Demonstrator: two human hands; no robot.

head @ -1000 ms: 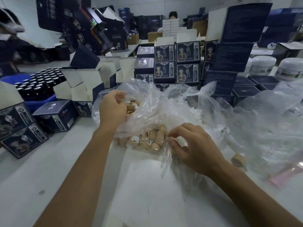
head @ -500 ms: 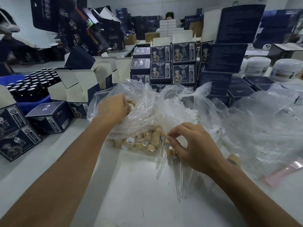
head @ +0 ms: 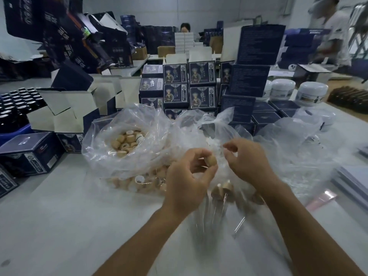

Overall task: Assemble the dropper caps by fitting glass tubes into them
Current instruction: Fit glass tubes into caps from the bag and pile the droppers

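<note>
Pinching a tan cap (head: 211, 160) between thumb and fingertips, the left hand (head: 189, 176) holds it up over the worktop (head: 59, 226), just in front of the clear bags. The right hand (head: 247, 162) sits close beside it, to the right and a touch higher, fingers curled in toward the thumb as if nipping something fine (a glass tube would be my guess, but the blur hides it, so I cannot tell what, if anything, is in there). The gap between the two hands is small, and the cap's open end looks turned roughly toward the right hand, so the fit should come from that side, tube running across toward the cap.

The cap itself is short, round, wood-coloured. More of them fill the open bag (head: 127, 144) to the left. Finished droppers (head: 223, 192), caps up and clear tubes trailing toward the person, lie just below the hands.
</note>
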